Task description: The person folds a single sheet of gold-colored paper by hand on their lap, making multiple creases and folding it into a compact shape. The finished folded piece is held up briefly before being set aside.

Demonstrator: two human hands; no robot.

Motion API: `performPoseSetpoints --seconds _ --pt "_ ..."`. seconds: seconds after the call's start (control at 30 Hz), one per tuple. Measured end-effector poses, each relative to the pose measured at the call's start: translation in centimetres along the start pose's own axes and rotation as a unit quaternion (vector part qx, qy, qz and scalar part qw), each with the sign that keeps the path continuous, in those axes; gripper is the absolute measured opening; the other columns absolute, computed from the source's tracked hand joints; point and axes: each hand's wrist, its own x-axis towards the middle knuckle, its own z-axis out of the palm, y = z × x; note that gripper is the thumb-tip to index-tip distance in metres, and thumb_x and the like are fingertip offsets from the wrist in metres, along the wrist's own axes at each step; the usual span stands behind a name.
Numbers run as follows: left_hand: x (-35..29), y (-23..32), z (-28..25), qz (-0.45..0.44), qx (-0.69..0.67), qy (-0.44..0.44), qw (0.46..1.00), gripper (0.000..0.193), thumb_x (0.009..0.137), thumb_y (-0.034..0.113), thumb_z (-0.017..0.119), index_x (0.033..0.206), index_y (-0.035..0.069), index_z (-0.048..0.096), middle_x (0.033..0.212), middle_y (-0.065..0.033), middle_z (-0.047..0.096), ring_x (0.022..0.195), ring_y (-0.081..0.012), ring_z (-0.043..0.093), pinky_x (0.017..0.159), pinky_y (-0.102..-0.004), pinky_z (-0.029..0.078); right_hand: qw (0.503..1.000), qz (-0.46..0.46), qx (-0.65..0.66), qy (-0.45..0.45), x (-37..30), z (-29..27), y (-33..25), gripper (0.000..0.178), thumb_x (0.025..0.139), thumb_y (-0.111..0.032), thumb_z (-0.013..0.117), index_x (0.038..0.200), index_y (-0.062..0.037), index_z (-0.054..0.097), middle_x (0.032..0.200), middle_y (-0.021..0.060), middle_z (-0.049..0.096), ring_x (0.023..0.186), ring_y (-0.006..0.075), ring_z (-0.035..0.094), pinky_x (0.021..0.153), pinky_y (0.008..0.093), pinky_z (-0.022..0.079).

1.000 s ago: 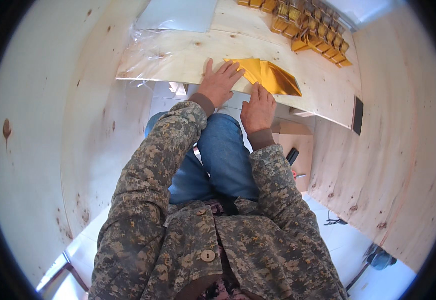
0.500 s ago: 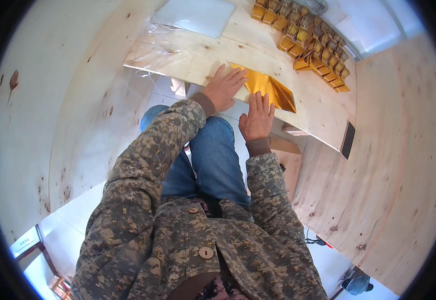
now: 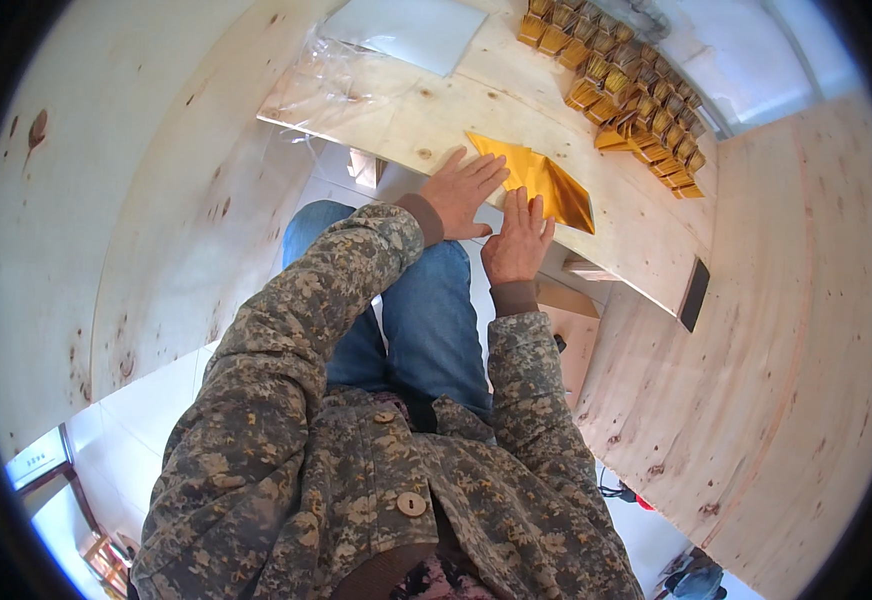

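Note:
A sheet of shiny gold foil paper (image 3: 553, 192), folded with slanted ends, lies along the front edge of the wooden bench. My left hand (image 3: 461, 192) rests flat on its left part, fingers stretched out toward the right. Close beside it, my right hand (image 3: 518, 240) reaches up over the bench edge, its extended fingertips on the near edge of the foil paper. Neither hand grips anything. The fingers cover part of the sheet's near side.
Rows of folded gold paper pieces (image 3: 626, 85) stand at the far right of the wooden bench (image 3: 646, 220). Clear plastic film (image 3: 341, 75) and a pale flat sheet (image 3: 406, 30) lie at its far left. Plywood panels (image 3: 726, 330) rise on both sides. A cardboard box (image 3: 568, 325) sits below.
My left hand has slid slightly to the right, nearer my right hand. Both hands stay flat on the foil paper. The view has shifted a little.

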Motion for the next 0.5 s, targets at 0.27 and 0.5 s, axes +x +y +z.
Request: performPoseSetpoints --seconds 0.27,0.5 --pt "0.0 -1.5 -0.3 -0.079 0.053 0.043 0.995 0.095 0.073 0.030 0.078 0.153 0.004 0.034 0.160 -0.0151 0.033 0.149 -0.0285 0.030 0.120 -0.0540 0.023 1.000 -0.009 0.011 0.024 -0.2 0.8 0.6 0.070 0.076 -0.004 0.056 0.145 -0.0067 0.048 0.155 0.0095 0.045 0.147 0.0327 0.034 0.120 0.0537 0.018" --pt "0.4 -2.0 0.0 -0.134 0.047 0.057 0.988 0.095 0.073 0.020 0.079 0.153 0.005 0.032 0.160 -0.0129 0.032 0.149 -0.0283 0.028 0.120 -0.0521 0.024 1.000 -0.004 0.003 0.011 -0.1 1.0 0.6 0.071 0.076 -0.003 0.055 0.146 -0.0070 0.047 0.156 0.0096 0.044 0.148 0.0324 0.032 0.121 0.0537 0.017"
